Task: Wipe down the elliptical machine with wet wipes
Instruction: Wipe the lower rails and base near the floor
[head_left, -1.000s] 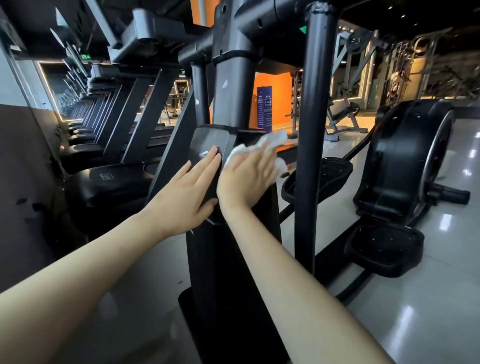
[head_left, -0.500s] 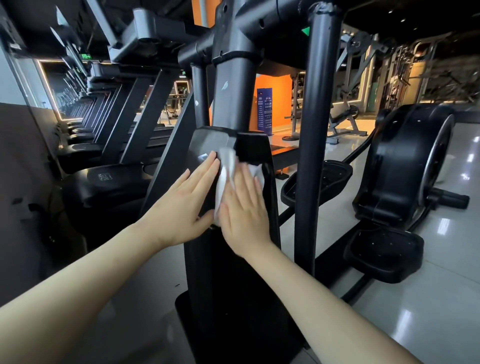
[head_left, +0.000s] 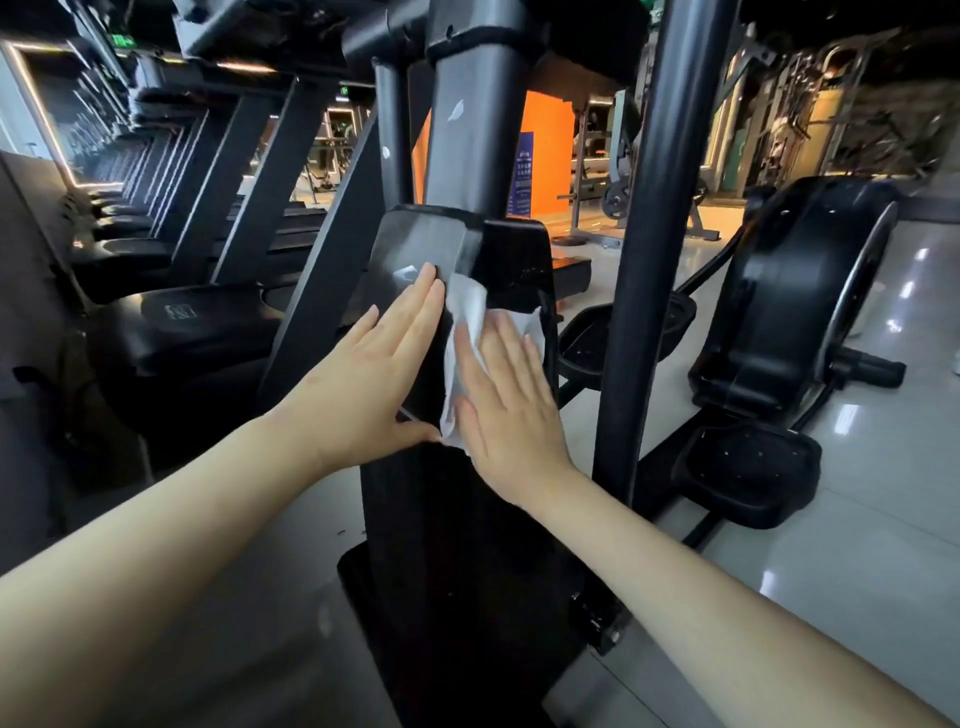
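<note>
Wet wipe (head_left: 466, 312): pressing it flat against elliptical machine's black front column (head_left: 457, 545) under right grip (head_left: 511, 410), fingers straight, likely spreading contact for wiping; resting left grip (head_left: 374, 384) alongside, fingers likewise straight, holding nothing, probably bracing.

Smooth black plastic on the elliptical's column cover (head_left: 415, 244), semi-gloss, with a grey sheen near the top edge and deeper shine lower down. Thin white non-woven cloth for the wet wipe (head_left: 464, 317), soft, creased, faintly translucent at the folds. Matt dark-grey painted metal on the upright post (head_left: 472, 135), flecked with small pale marks. Similar matt black coated metal tube for the swing arm (head_left: 644, 234). High-gloss moulded black plastic on the flywheel housing (head_left: 779, 291), edged by a bright metal rim (head_left: 863, 280). Dull, speckled black plastic on the near foot pedal (head_left: 748, 467). Polished pale floor (head_left: 857, 571), very smooth, mirroring the lights.
</note>
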